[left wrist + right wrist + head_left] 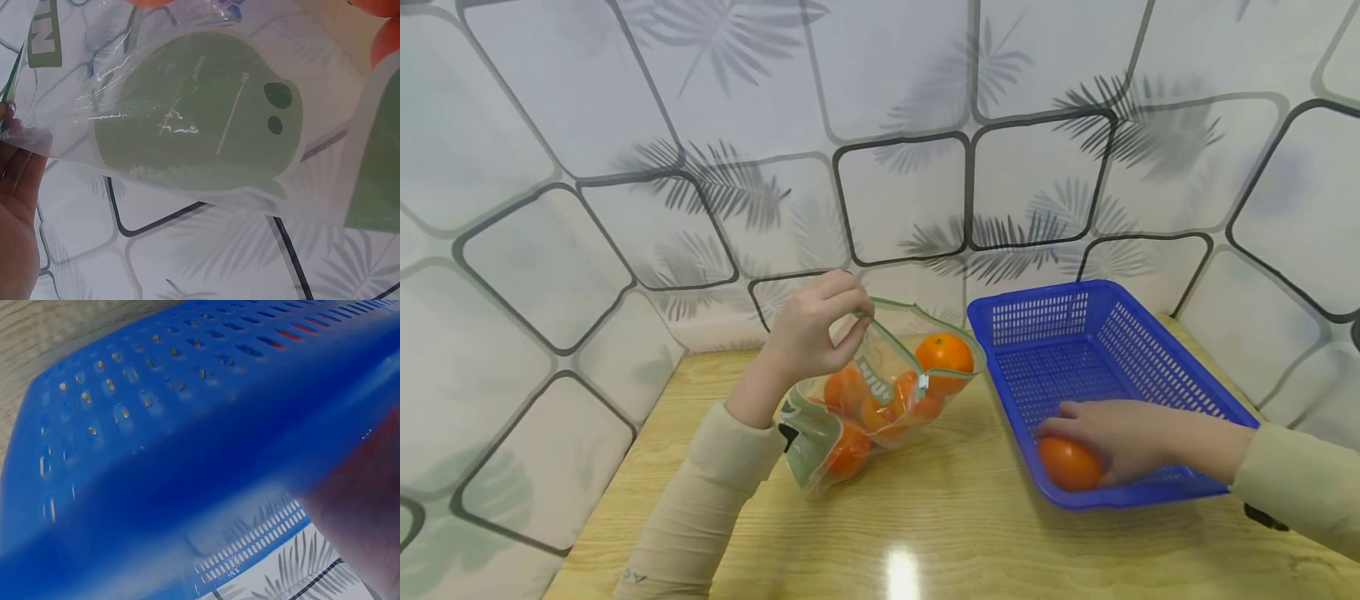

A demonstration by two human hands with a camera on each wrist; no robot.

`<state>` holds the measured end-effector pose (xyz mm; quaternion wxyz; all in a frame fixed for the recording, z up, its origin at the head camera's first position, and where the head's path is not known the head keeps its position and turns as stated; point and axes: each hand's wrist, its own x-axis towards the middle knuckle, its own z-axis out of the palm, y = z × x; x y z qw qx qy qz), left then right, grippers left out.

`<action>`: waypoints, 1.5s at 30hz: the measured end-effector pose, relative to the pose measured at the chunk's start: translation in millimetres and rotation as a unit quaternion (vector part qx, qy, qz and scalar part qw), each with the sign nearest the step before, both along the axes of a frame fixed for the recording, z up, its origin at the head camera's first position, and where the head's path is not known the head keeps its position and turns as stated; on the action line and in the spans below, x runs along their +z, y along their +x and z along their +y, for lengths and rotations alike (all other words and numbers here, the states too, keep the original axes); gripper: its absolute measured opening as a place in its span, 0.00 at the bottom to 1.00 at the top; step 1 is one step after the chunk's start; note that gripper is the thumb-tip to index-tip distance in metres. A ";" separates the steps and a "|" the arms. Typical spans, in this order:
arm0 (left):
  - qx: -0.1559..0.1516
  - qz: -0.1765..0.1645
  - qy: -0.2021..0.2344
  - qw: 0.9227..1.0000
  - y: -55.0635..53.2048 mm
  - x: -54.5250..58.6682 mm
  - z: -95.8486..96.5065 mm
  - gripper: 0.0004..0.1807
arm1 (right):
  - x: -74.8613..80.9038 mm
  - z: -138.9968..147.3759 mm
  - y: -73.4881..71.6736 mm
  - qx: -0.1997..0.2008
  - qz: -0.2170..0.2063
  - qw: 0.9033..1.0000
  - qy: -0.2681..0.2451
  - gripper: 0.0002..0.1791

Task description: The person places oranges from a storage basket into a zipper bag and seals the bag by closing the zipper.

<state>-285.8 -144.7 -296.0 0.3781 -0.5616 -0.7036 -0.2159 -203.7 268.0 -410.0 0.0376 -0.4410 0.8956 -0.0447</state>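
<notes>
My left hand (pixel 820 321) pinches the green-edged rim of a clear zip bag (pixel 880 387) and holds its mouth up. Several oranges (pixel 945 353) lie inside the bag, which rests on the table. In the left wrist view, the fingertips hold the bag's edge (pixel 25 147) beside a green printed shape. My right hand (pixel 1123 433) grips an orange (pixel 1070 463) at the near left corner of a blue plastic basket (pixel 1022 433). The right wrist view is mostly filled by the basket's slotted wall (pixel 156 381), and the orange is largely hidden there.
Under the bag and basket is a light wooden table (pixel 925 517). A patterned covering (pixel 902 200) with leaf prints rises behind and on both sides. The basket stands to the right of the bag, its far edge near the back covering.
</notes>
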 end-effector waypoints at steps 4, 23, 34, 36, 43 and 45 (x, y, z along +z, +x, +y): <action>0.000 -0.001 0.000 1.000 0.0 -0.6 0.1 0.05 | -1.4 -2.3 0.0 0.005 -0.002 1.000 0.001 0.42; -0.002 -0.002 0.003 1.000 -1.2 -1.4 -0.2 0.05 | 23.2 -11.1 -8.6 -0.038 0.012 0.999 0.035 0.47; -0.003 -0.006 0.002 1.000 -1.9 -0.3 -1.2 0.04 | 52.7 -17.7 -17.6 -0.039 0.033 0.998 0.045 0.47; -0.001 -0.006 0.002 1.000 -2.0 -0.3 -1.2 0.04 | 56.0 -19.1 -18.1 -0.039 0.032 0.998 0.048 0.46; -0.001 -0.005 0.002 1.000 -1.5 -0.1 -0.8 0.05 | 69.5 -25.6 -20.9 -0.050 0.035 0.997 0.055 0.46; -0.002 -0.005 0.002 1.000 -1.6 0.2 -0.6 0.05 | 74.2 -27.2 -22.1 -0.054 0.040 0.996 0.054 0.46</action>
